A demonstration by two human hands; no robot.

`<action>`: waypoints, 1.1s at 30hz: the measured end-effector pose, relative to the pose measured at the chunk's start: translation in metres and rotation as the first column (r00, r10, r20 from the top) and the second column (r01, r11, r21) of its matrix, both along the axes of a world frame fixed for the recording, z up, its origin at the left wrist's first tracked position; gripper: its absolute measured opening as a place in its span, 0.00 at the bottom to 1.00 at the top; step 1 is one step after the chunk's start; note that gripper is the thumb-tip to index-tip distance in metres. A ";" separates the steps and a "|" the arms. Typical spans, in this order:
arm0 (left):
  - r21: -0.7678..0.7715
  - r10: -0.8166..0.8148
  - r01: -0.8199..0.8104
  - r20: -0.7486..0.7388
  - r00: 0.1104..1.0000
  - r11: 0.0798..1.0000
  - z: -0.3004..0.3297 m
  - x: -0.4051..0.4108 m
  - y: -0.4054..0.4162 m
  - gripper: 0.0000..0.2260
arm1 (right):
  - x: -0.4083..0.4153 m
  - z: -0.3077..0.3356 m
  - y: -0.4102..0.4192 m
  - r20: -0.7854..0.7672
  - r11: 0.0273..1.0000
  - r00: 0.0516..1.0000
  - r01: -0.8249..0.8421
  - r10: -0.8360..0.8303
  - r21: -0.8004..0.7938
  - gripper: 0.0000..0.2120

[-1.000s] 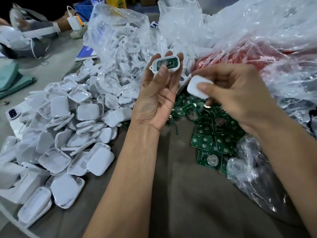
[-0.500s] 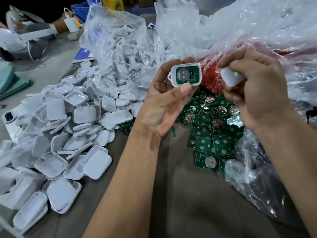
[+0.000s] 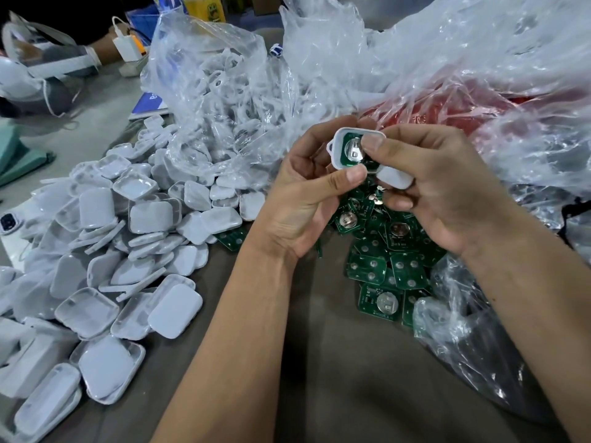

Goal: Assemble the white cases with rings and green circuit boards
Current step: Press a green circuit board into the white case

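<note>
My left hand grips a white case half with a ring, open side toward me, with a green circuit board seated inside it. My right hand has come up against it: the thumb presses on the board, and the curled fingers hold a white case lid just below the case. A heap of loose green circuit boards lies on the table under both hands. A large pile of white case lids spreads over the left side.
A clear plastic bag of white ring cases stands behind the pile. Crumpled clear and red plastic fills the right and back. Another person's arm and a white charger sit at the far left. Dark cloth covers the near table.
My right hand moved left with the lid and now touches the case. My left hand lowered slightly and turned the case more toward me.
</note>
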State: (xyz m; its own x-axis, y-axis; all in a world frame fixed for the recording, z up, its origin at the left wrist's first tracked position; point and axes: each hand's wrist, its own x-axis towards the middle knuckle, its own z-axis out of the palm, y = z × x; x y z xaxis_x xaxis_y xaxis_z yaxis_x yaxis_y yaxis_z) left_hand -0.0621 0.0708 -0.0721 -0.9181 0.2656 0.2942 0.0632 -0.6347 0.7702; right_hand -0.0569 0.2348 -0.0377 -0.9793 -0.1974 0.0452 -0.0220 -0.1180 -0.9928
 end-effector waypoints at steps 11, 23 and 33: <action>-0.154 0.360 -0.341 0.118 0.925 0.927 0.004 0.000 0.008 0.08 | -0.007 -0.011 -0.004 -0.066 0.983 0.981 0.181 -0.182 -0.023 0.06; -0.191 0.401 -0.379 0.090 0.912 0.905 0.006 0.002 0.009 0.05 | -0.009 -0.011 -0.002 -0.034 0.982 0.982 0.187 -0.187 -0.023 0.08; -0.232 0.450 -0.423 0.077 0.890 0.876 0.007 0.004 0.011 0.04 | -0.009 -0.012 -0.004 -0.069 0.979 0.977 0.202 -0.201 0.006 0.06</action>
